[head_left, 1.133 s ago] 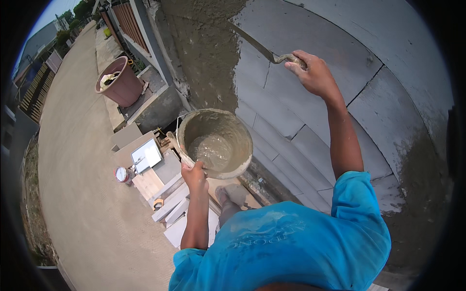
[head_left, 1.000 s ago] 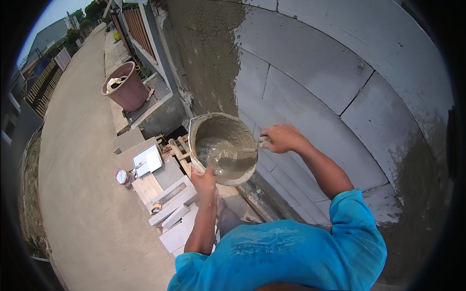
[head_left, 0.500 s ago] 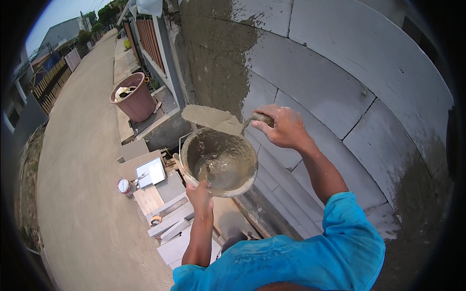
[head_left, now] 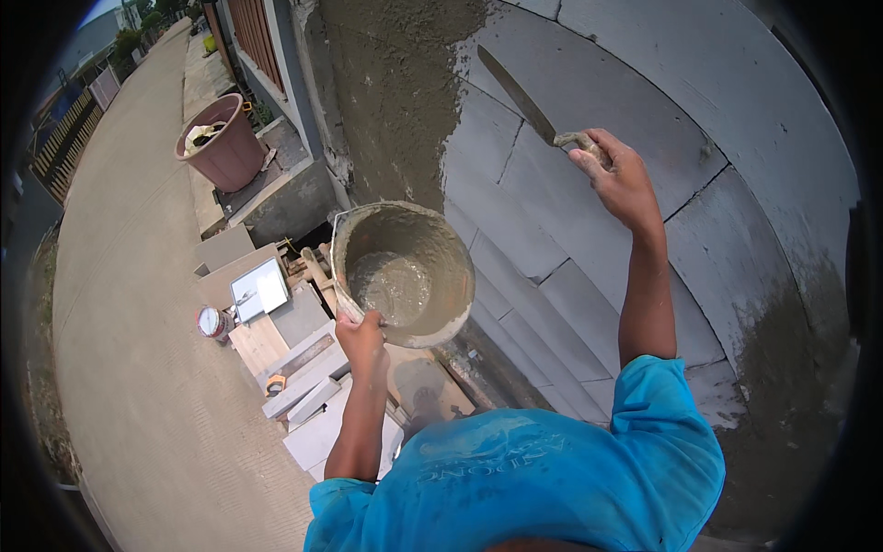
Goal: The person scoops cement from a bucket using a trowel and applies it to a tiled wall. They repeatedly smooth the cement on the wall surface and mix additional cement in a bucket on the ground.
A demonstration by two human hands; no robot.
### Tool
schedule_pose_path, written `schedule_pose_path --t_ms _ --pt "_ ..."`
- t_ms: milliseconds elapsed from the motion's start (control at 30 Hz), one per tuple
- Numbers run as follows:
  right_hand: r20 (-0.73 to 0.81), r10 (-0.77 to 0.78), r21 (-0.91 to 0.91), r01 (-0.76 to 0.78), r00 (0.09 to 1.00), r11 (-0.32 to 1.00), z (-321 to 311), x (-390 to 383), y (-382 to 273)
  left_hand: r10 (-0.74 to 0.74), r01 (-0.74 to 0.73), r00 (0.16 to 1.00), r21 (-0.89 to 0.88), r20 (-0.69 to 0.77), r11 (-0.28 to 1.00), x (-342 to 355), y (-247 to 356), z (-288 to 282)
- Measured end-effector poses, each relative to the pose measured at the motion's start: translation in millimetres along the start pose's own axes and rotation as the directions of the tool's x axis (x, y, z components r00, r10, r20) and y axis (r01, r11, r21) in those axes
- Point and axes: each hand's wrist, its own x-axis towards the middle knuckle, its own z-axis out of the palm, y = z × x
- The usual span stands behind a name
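Observation:
My left hand (head_left: 362, 339) is closed on the near left rim of a mortar-crusted bucket (head_left: 445, 276), which tips so that its inside shows. Wet grey mortar (head_left: 391, 283) lies in the bottom. Up and to the right, my right hand (head_left: 623, 179) grips the handle of a trowel (head_left: 520, 99). Its long blade points up and left, seen nearly edge-on in front of a wall of pale blocks (head_left: 598, 216); whether it touches the wall I cannot tell. Fresh mortar plaster (head_left: 391, 101) covers the wall's left part, ending in a ragged edge.
A pink tub (head_left: 225, 161) with things in it stands beyond the bucket at left. Below it lie boards (head_left: 262, 351), a white tray (head_left: 260, 290), a paint can (head_left: 214, 323) and a tape measure (head_left: 275, 385). A concrete lane (head_left: 138, 276) runs along the left.
The trowel has moved from above the bucket up and right to the wall; its blade carried mortar before and now shows edge-on. The bucket appears slightly farther left and still in my left hand.

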Motion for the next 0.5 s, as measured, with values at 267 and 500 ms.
schedule_pose_path --t_ms 267,500 --pt "0.733 0.201 -0.418 0.196 0.65 0.887 140.3 -125.8 54.3 0.386 -0.391 0.92 0.254 0.071 0.884 -71.8 -50.1 61.4" --pt "0.305 -0.156 -0.374 0.268 0.94 0.888 212.1 -180.2 111.4 0.057 -0.049 0.991 0.061 -0.121 0.997 -73.5 -77.8 42.8"
